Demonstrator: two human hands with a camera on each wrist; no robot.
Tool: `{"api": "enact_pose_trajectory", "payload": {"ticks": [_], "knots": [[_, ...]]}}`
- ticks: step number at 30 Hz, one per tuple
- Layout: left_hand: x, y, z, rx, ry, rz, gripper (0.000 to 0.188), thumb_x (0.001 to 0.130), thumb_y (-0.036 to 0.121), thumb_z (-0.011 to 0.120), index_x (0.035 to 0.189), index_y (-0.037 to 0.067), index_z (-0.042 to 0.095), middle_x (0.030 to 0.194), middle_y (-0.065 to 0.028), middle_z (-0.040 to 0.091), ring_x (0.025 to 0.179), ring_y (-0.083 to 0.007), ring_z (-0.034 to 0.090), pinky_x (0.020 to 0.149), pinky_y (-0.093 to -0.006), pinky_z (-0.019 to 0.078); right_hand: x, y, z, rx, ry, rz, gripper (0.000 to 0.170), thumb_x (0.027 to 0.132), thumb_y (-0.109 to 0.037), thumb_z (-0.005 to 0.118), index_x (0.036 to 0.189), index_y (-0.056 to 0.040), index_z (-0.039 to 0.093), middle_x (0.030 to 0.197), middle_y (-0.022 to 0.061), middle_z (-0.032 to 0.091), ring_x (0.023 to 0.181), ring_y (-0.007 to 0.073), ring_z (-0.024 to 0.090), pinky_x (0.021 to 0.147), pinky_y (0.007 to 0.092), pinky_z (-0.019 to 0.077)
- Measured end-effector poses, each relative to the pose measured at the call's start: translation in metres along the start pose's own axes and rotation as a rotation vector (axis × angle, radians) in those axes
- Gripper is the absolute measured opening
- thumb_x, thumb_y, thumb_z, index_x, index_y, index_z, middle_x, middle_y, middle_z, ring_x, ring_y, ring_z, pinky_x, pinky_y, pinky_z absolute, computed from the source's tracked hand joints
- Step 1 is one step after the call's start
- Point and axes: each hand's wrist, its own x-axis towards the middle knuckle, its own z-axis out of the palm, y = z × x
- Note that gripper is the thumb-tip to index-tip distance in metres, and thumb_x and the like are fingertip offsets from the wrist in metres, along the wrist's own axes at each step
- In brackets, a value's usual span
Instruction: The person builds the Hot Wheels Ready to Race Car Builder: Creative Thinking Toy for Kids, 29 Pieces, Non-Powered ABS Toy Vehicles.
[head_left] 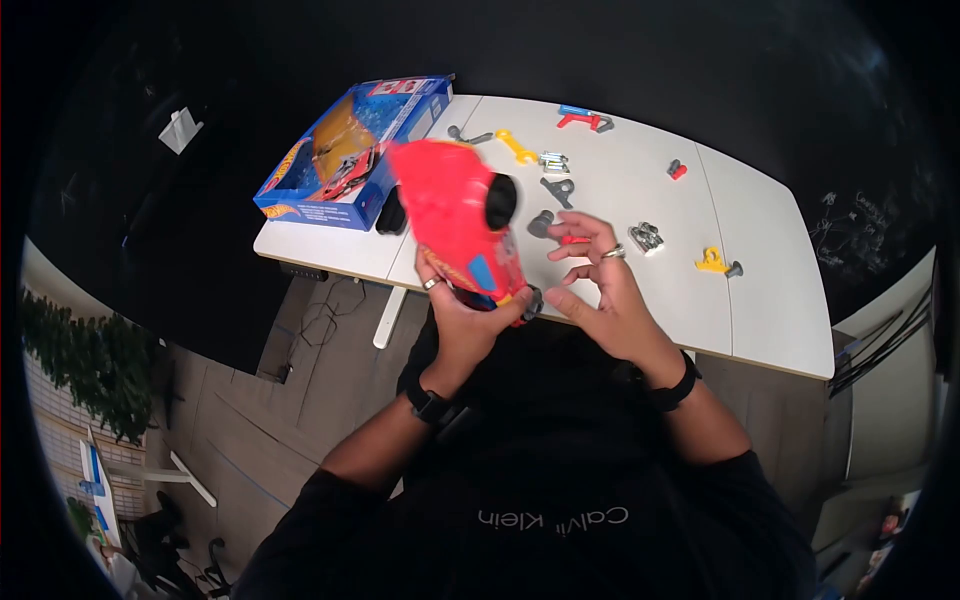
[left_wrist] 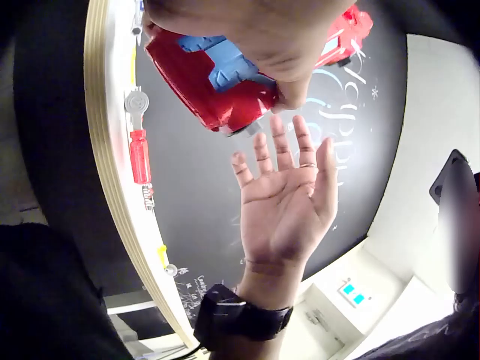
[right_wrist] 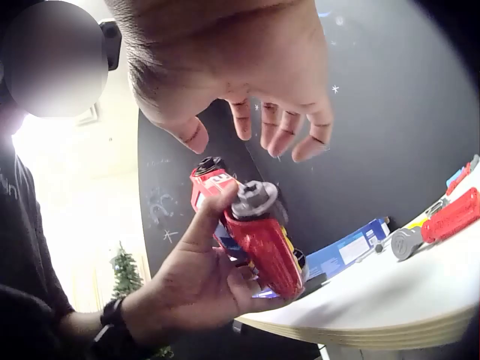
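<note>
My left hand (head_left: 465, 335) grips a red toy car (head_left: 450, 205) above the table's near edge, thumb on one side and fingers round the other. In the right wrist view the left hand (right_wrist: 199, 289) holds the car (right_wrist: 262, 251), with a grey wheel part (right_wrist: 255, 199) by the thumb. My right hand (head_left: 610, 300) is beside the car with fingers spread and holds nothing. The left wrist view shows its palm (left_wrist: 281, 210) facing the camera, below the car (left_wrist: 217, 82). A red-handled tool with a grey end (right_wrist: 450, 217) lies on the table, partly behind my right hand in the head view.
A blue toy box (head_left: 330, 160) stands on the white table (head_left: 770, 310) at the left. Yellow wrench (head_left: 515, 147), blue-and-red tool (head_left: 583, 119), grey pieces (head_left: 559, 191), bagged screws (head_left: 647, 237), a small red-grey piece (head_left: 677, 170) and a yellow piece (head_left: 711, 261) lie across it.
</note>
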Motion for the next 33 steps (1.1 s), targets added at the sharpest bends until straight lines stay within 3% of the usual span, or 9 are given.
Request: {"api": "enact_pose_trajectory", "payload": {"ticks": [3,8,16,22,24,26,28,29,33], "knots": [[-0.004,-0.009,-0.007,0.341,-0.100,0.113,0.121,0.063,0.015,0.093,0.156,0.000,0.018,0.137,-0.0187,0.041,0.132,-0.0297,0.045,0.111,-0.0452,0.0395,0.003,0.002,-0.002,0.211,0.064,0.083,0.083,0.088,-0.021,0.081,0.153,-0.0057,0.031,0.142,0.0166,0.048,0.118,0.0202,0.057,0.097,0.0354,0.0495],[-0.003,0.006,-0.003,0.529,-0.140,0.215,0.113,0.064,0.014,0.087,0.159,0.002,0.025,0.132,-0.0194,0.043,0.123,-0.0338,0.045,0.107,-0.0447,0.0400,0.015,0.005,-0.030,0.361,0.198,0.133,0.072,0.094,-0.018,0.075,0.151,-0.0058,0.034,0.132,0.0181,0.058,0.107,0.0179,0.066,0.086,0.0311,0.0565],[0.012,0.020,-0.012,0.993,-0.439,0.406,0.113,0.055,0.018,0.088,0.156,0.010,0.040,0.138,-0.0154,0.050,0.129,-0.0387,0.047,0.112,-0.0503,0.0345,0.009,0.007,-0.065,0.008,-0.001,0.366,0.059,0.092,-0.028,0.080,0.136,0.0002,0.052,0.114,0.0116,0.070,0.105,0.0180,0.068,0.094,0.0317,0.0525],[0.013,0.015,-0.017,1.238,-0.151,0.644,0.088,0.068,0.018,0.086,0.146,0.006,0.046,0.136,-0.0167,0.049,0.127,-0.0365,0.048,0.111,-0.0489,0.0354,0.011,0.035,-0.038,0.425,0.179,0.503,0.052,0.097,-0.041,0.072,0.129,-0.0036,0.056,0.122,0.0115,0.068,0.111,0.0210,0.069,0.091,0.0393,0.0572],[0.013,-0.010,-0.031,0.996,-0.017,0.817,0.064,0.078,0.019,0.084,0.129,0.004,0.049,0.124,-0.0158,0.050,0.121,-0.0321,0.050,0.107,-0.0452,0.0394,0.010,0.045,-0.017,0.850,0.284,0.437,0.050,0.100,-0.038,0.068,0.133,-0.0041,0.053,0.129,0.0124,0.066,0.112,0.0243,0.069,0.093,0.0440,0.0575],[0.000,-0.022,-0.030,0.893,-0.009,0.674,0.049,0.086,0.021,0.079,0.118,0.004,0.046,0.115,-0.0129,0.048,0.115,-0.0267,0.051,0.101,-0.0412,0.0433,0.007,0.042,0.001,1.044,0.268,0.357,0.047,0.103,-0.035,0.064,0.137,-0.0049,0.050,0.134,0.0143,0.063,0.117,0.0281,0.068,0.098,0.0501,0.0561],[-0.005,-0.039,-0.036,0.013,-0.183,-0.210,0.053,0.088,0.025,0.079,0.124,0.005,0.046,0.119,-0.0086,0.050,0.114,-0.0236,0.052,0.104,-0.0426,0.0421,0.004,0.046,0.015,1.204,0.243,0.345,0.048,0.105,-0.036,0.060,0.141,-0.0065,0.048,0.135,0.0156,0.062,0.121,0.0315,0.065,0.104,0.0538,0.0535],[-0.001,-0.040,-0.037,-0.177,-0.261,-0.349,0.064,0.093,0.040,0.074,0.135,0.004,0.042,0.129,-0.0101,0.051,0.123,-0.0224,0.051,0.110,-0.0418,0.0403,0.002,0.044,0.022,1.247,0.218,0.350,0.048,0.105,-0.037,0.060,0.141,-0.0068,0.049,0.135,0.0152,0.062,0.121,0.0309,0.065,0.104,0.0533,0.0536],[-0.007,-0.046,-0.026,-0.409,-0.337,-0.156,0.071,0.102,0.048,0.054,0.155,0.006,0.030,0.154,-0.0152,0.045,0.140,-0.0293,0.049,0.118,-0.0466,0.0368,-0.010,0.040,0.048,1.234,0.163,0.405,0.053,0.107,-0.041,0.054,0.147,-0.0077,0.041,0.143,0.0148,0.056,0.128,0.0282,0.061,0.106,0.0511,0.0519]]}}
